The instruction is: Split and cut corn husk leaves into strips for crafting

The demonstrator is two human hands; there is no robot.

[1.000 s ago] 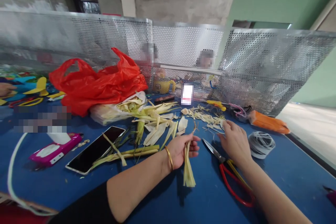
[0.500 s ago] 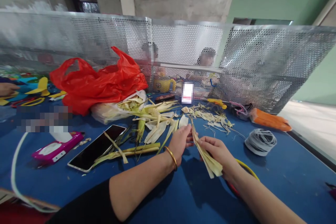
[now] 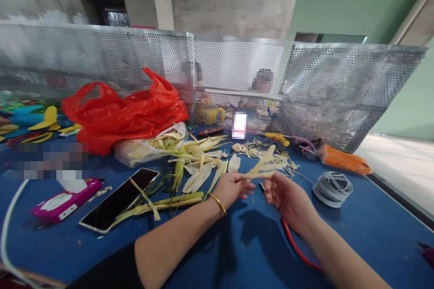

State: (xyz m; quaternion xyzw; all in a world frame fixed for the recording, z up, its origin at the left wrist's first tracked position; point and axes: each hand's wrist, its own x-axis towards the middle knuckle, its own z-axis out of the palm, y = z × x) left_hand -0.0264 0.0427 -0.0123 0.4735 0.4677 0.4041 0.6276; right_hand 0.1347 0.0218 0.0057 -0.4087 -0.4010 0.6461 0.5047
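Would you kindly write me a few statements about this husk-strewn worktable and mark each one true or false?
1. The left hand and right hand both pinch pale husk strips. True.
2. The right hand grips the red-handled scissors. False: they lie on the blue table, beneath that hand.
3. A gold bangle circles the left wrist. True.
4. The smartphone leans upright against the perforated metal screen. False: it lies flat on the table, screen up, left of the left hand.
5. The coil of white cord lies right of the right hand. True.
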